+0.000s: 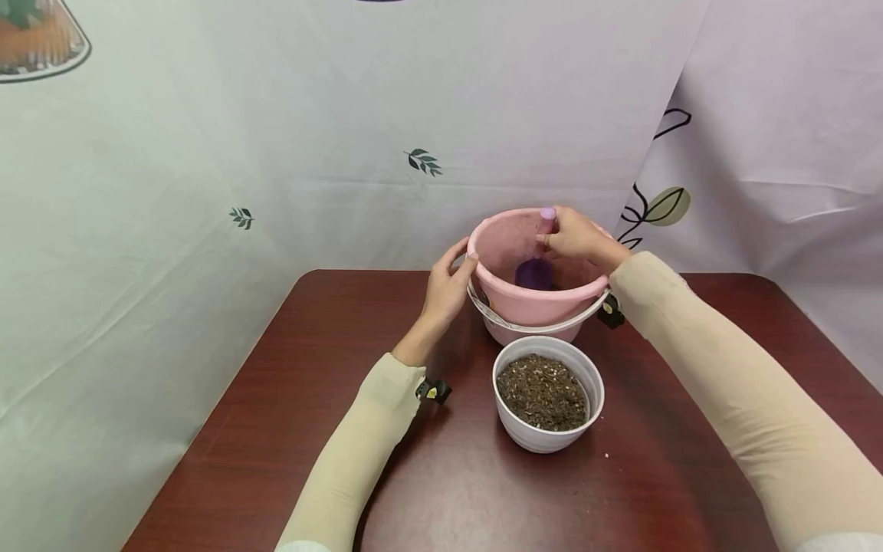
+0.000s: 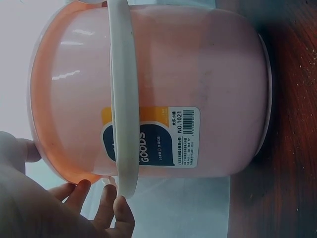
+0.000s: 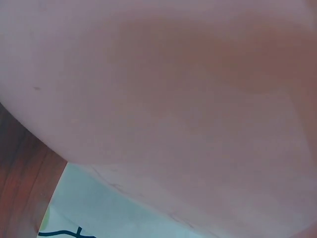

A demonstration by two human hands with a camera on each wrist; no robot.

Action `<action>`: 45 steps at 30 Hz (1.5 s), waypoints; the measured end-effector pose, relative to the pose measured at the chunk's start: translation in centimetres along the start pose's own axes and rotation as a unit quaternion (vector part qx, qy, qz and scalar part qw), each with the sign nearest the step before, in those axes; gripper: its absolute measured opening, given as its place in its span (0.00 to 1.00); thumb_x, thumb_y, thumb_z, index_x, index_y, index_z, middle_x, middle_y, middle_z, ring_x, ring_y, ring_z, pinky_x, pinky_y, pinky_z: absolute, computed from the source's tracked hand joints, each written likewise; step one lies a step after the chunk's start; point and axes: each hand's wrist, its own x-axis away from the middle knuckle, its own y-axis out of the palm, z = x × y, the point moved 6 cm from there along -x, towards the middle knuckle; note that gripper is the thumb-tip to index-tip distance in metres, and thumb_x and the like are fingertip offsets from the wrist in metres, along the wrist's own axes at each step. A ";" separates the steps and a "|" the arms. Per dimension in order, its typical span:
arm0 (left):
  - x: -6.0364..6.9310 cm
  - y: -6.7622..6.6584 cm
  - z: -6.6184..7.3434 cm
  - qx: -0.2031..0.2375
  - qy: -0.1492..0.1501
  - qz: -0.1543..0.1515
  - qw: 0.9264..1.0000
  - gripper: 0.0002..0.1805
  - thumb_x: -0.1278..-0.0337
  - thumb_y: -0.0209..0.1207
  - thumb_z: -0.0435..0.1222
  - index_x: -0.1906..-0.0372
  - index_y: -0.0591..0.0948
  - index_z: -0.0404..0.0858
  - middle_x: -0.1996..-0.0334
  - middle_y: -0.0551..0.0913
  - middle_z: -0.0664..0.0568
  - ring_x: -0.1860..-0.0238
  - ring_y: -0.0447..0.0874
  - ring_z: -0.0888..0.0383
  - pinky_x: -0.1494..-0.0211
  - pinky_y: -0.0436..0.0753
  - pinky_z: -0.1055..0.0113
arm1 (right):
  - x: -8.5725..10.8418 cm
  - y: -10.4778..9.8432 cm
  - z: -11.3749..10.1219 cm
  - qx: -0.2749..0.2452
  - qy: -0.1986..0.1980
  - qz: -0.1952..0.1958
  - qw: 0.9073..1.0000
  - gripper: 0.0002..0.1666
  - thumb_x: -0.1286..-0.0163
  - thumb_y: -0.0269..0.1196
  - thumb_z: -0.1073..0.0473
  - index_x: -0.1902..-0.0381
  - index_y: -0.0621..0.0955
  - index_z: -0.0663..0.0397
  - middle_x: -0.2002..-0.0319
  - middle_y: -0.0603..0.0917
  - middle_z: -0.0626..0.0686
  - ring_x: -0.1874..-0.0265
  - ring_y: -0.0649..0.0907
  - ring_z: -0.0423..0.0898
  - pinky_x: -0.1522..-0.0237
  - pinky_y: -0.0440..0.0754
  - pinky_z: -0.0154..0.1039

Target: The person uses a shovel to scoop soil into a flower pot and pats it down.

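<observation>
A pink bucket point(image 1: 538, 307) with a white handle point(image 2: 126, 99) stands at the back of the table. At its left rim my left hand point(image 1: 448, 287) grips the edge, thumb and fingers on either side; this hand point(image 2: 44, 198) also shows in the left wrist view. My right hand point(image 1: 576, 236) reaches over the bucket's right side and holds a purple trowel point(image 1: 534, 274) by its handle, blade down inside. What lies at the bucket's bottom is mostly hidden. Pink bucket wall point(image 3: 148, 129) fills most of the right wrist view, where the hand cannot be made out.
In front of the bucket sits a white pot point(image 1: 507, 418) holding dark soil point(image 1: 545, 391). A few crumbs lie on the reddish-brown table point(image 1: 441, 491) to its right. A pale patterned cloth point(image 1: 345, 115) hangs right behind the table.
</observation>
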 end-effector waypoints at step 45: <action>-0.2 0.1 -0.1 0.016 0.039 -0.048 0.998 0.25 0.28 0.56 0.37 0.30 0.71 0.37 0.30 0.70 0.46 0.55 0.83 0.54 0.53 0.79 0.66 | 1.2 1.9 -0.6 -0.122 0.067 -0.119 0.983 0.06 0.37 0.60 0.70 0.71 0.82 0.71 0.75 0.86 0.67 0.69 0.87 0.55 0.64 0.85 0.41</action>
